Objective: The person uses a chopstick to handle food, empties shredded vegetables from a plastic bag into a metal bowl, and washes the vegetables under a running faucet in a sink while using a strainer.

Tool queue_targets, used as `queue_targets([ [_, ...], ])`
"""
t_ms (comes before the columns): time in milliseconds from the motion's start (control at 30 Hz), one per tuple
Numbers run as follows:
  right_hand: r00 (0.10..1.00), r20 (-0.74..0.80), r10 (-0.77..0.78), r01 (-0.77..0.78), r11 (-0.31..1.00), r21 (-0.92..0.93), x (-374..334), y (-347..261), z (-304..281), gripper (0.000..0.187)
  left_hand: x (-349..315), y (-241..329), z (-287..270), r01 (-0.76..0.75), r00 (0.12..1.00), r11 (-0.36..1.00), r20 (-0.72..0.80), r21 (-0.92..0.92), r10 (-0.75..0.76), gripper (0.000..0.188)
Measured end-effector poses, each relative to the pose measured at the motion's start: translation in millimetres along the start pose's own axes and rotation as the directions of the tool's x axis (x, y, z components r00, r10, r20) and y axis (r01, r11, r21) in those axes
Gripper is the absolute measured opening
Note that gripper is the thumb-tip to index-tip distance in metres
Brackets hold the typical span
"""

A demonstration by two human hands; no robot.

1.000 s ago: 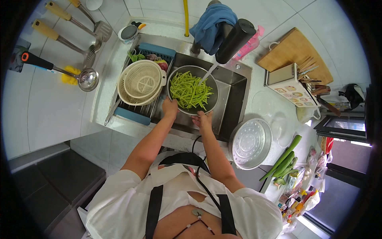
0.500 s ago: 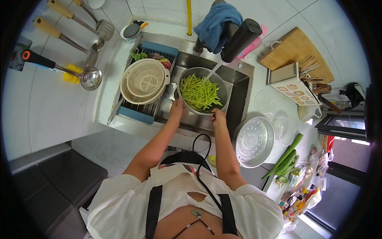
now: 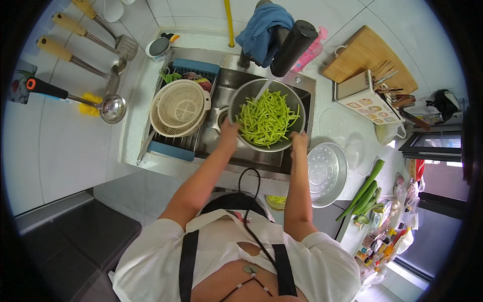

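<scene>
A round steel bowl (image 3: 295, 102) full of cut green beans (image 3: 269, 118) is over the right part of the sink (image 3: 234, 80), beneath the black tap (image 3: 294, 49). A thin stream of water runs from the tap into the bowl. My left hand (image 3: 230, 132) is closed on the bowl's near-left rim; its fingertips are partly hidden by the bowl. My right hand (image 3: 299, 143) grips the near-right side, with its fingers curled at the rim. Bowl and beans look slightly tilted toward me.
Left of the bowl, beige strainers (image 3: 178, 108) rest on a rack (image 3: 172, 150) holding vegetables. A blue cloth (image 3: 266, 31) drapes over the tap's base. On the right counter are a perforated steamer tray (image 3: 326, 173), green stalks (image 3: 366, 196), a cutlery box (image 3: 357, 90) and a cutting board (image 3: 372, 55).
Both hands have lifted the bowl and shifted it to the right, so it looks larger and nearer. The beans have slid toward its near-right side.
</scene>
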State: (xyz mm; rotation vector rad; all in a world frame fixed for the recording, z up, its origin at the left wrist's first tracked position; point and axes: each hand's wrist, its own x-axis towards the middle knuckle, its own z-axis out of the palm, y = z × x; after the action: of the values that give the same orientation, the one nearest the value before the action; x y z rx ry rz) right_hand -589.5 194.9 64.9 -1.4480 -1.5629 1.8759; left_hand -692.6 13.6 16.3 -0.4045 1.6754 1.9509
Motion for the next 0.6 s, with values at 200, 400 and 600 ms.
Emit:
queue_targets([
  [200, 0.982, 0.168, 0.082, -0.043, 0.974, -0.222, 35, 3, 13, 0.02, -5, 28, -17, -0.049, 0.998, 0.999, -0.031, 0.019, 0.049, 0.029],
  [400, 0.99, 0.135, 0.047, 0.001, 0.943, -0.333, -3, 6, 44, 0.02, -9, 43, -32, 0.031, 0.998, 0.98, -0.042, -0.199, -0.04, 0.03],
  [600, 0.977, 0.122, -0.172, 0.176, 0.984, -0.015, 53, 35, 20, 0.022, -18, 12, -14, -0.036, 0.999, 0.998, -0.033, 0.042, 0.038, 0.034],
])
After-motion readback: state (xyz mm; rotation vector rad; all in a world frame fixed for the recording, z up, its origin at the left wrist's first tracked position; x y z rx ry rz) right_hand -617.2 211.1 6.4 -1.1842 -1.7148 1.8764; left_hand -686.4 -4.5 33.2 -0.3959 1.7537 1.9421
